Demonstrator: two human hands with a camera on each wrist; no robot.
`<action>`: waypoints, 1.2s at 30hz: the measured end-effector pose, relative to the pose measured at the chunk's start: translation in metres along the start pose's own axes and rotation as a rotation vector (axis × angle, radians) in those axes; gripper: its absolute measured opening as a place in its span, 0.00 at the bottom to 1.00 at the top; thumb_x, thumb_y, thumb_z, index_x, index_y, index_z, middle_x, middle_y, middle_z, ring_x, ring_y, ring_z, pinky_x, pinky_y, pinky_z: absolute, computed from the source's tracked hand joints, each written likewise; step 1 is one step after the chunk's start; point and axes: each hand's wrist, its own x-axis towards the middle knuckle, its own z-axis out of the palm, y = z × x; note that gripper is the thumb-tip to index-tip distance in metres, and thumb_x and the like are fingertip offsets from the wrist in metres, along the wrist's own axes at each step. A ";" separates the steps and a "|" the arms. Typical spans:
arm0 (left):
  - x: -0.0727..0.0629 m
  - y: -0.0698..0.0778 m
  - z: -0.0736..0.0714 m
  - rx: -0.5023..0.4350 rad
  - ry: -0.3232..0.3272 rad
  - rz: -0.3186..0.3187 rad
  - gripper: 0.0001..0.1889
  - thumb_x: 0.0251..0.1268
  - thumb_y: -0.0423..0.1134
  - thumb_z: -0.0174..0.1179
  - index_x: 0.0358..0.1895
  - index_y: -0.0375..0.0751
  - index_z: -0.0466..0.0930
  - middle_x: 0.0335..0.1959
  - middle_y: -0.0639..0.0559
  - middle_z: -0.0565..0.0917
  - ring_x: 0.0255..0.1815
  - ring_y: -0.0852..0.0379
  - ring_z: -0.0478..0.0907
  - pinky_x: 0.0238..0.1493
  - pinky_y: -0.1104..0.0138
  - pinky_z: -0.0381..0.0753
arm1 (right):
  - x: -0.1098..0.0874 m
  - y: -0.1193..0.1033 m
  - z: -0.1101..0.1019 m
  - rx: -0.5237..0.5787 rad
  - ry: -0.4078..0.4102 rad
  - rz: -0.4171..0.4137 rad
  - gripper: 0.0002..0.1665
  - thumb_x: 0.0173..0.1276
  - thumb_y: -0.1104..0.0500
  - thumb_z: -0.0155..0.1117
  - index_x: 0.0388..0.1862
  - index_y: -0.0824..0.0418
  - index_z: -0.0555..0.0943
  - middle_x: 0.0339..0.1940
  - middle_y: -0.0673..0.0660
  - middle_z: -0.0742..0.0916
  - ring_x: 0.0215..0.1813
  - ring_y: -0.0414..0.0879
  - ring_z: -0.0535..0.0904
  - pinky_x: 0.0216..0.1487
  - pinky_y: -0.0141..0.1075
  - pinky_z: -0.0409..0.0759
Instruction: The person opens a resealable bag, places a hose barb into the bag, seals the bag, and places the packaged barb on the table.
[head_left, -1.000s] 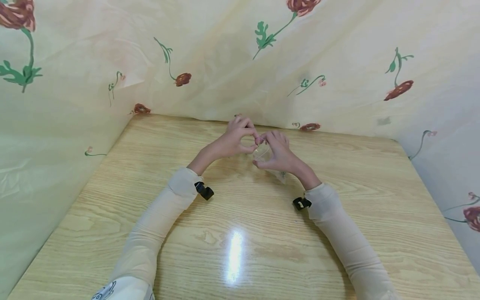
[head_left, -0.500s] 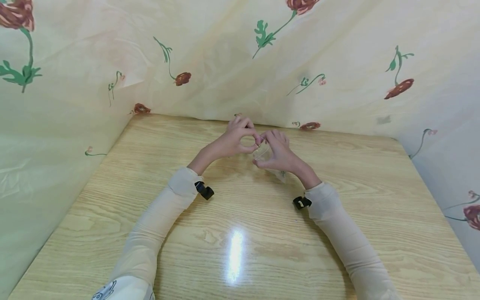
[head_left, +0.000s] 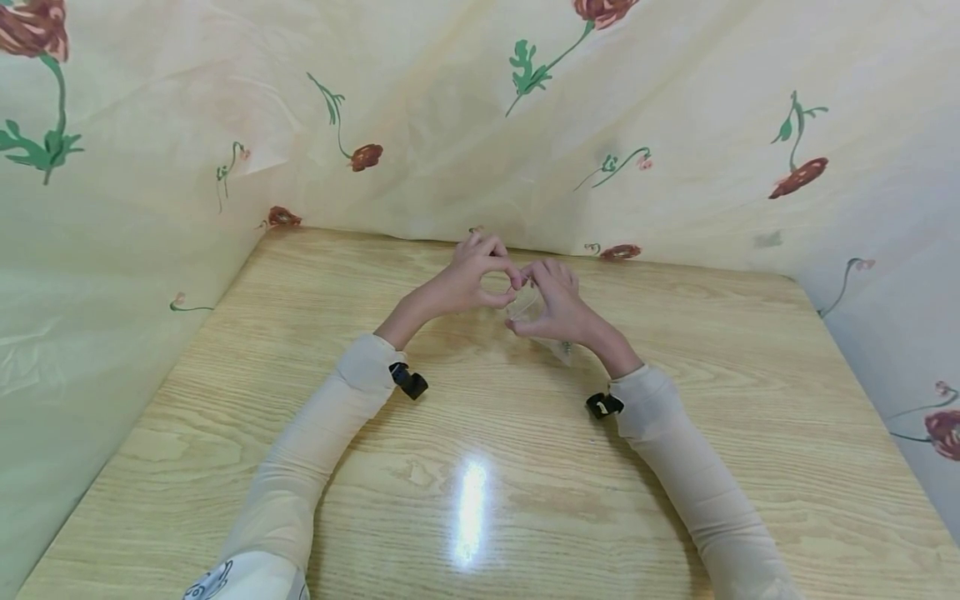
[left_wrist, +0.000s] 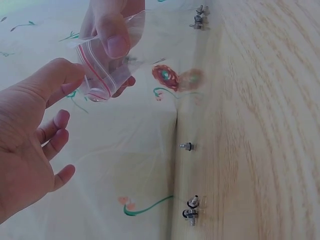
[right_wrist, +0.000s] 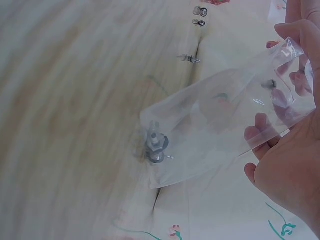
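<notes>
My right hand [head_left: 557, 304] grips a clear zip bag [right_wrist: 200, 125] near its mouth and holds it spread. A red line runs along the bag's zip strip [left_wrist: 92, 70]. Small metal fittings [right_wrist: 156, 145] with black rings lie in the bag's bottom corner. Another small dark piece [right_wrist: 270, 84] shows blurred inside, nearer the mouth. My left hand [left_wrist: 32, 135] reaches to the mouth from the left, thumb and index fingertips right at the zip edge and slightly apart in the head view. Its other fingers are loosely bent. The bag partly covers those fingertips in the left wrist view.
More metal fittings stand along the table's back edge: several [left_wrist: 199, 19] beyond the bag, a single one [left_wrist: 187, 146] and a close group [left_wrist: 191, 210]. The wooden table [head_left: 480, 433] meets a flower-printed cloth [head_left: 450, 150] behind and at both sides.
The small brassy piece between my left fingertips half a second ago no longer shows there. Those fingertips have parted slightly at the bag's mouth. My right hand has stayed in place.
</notes>
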 end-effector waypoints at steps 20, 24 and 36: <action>0.000 0.002 -0.005 0.013 -0.018 -0.027 0.04 0.62 0.36 0.71 0.38 0.45 0.87 0.43 0.47 0.75 0.58 0.44 0.66 0.81 0.43 0.39 | 0.000 0.001 0.000 0.005 -0.008 0.024 0.33 0.56 0.51 0.76 0.56 0.58 0.70 0.54 0.66 0.73 0.56 0.54 0.61 0.60 0.57 0.49; 0.000 0.001 -0.005 0.015 -0.018 -0.023 0.03 0.62 0.36 0.71 0.37 0.45 0.87 0.43 0.47 0.75 0.57 0.45 0.66 0.81 0.43 0.39 | 0.000 0.001 0.000 -0.004 -0.006 0.023 0.33 0.57 0.51 0.76 0.55 0.59 0.70 0.54 0.65 0.73 0.56 0.55 0.61 0.60 0.57 0.50; -0.001 0.000 -0.007 -0.010 0.006 -0.018 0.05 0.60 0.35 0.73 0.37 0.45 0.87 0.44 0.47 0.75 0.57 0.44 0.66 0.71 0.43 0.55 | -0.001 0.000 -0.001 -0.004 0.003 0.032 0.33 0.55 0.51 0.76 0.54 0.60 0.70 0.50 0.60 0.73 0.55 0.54 0.61 0.59 0.55 0.50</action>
